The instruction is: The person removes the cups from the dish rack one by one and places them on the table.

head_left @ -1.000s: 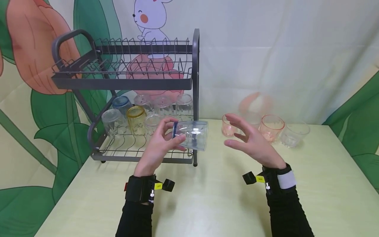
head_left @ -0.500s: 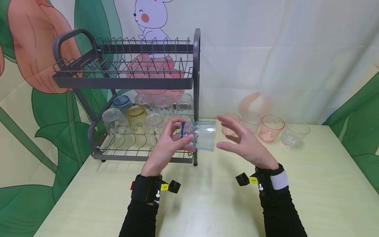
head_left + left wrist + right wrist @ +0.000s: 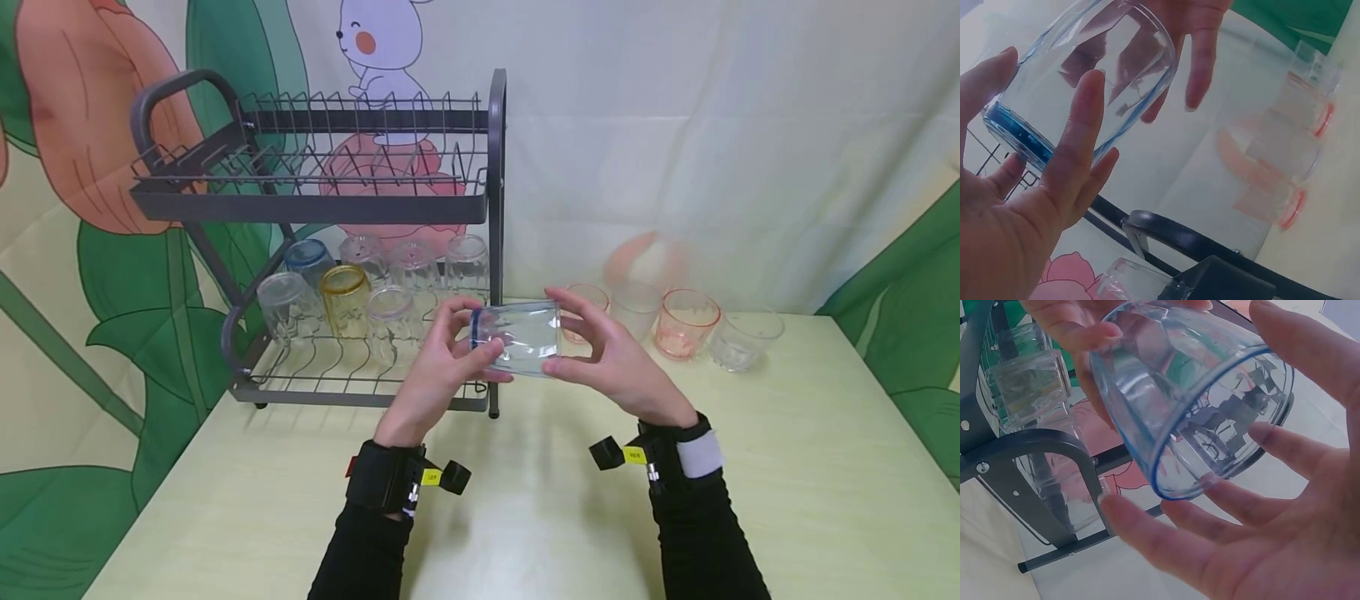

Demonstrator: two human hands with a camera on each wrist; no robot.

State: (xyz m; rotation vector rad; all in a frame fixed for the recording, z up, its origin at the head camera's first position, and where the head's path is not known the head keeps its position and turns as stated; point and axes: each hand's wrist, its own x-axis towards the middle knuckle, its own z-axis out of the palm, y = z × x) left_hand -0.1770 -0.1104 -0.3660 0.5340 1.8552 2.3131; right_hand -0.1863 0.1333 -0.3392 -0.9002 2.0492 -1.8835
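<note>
A clear drinking glass with a blue-tinted base (image 3: 525, 333) lies sideways in the air in front of the rack. My left hand (image 3: 435, 371) grips it round the base end, thumb on the near side. Its mouth points right, toward my right hand (image 3: 618, 371), whose spread fingers and thumb reach the rim. In the right wrist view those fingers (image 3: 1235, 500) lie loosely about the rim of the glass (image 3: 1179, 387); whether they press on it I cannot tell. The left wrist view shows the blue base (image 3: 1019, 134) within my left hand's fingers.
A dark two-tier dish rack (image 3: 360, 400) stands at the left, with several upturned glasses on its lower tier, among them a yellow glass (image 3: 347, 304) and a blue one (image 3: 307, 260). Several tumblers, including a pink-rimmed tumbler (image 3: 686, 325), stand by the wall at the right.
My left hand has carried the glass to the right, away from the rack. My right hand has moved left until its fingers reach the rim.
</note>
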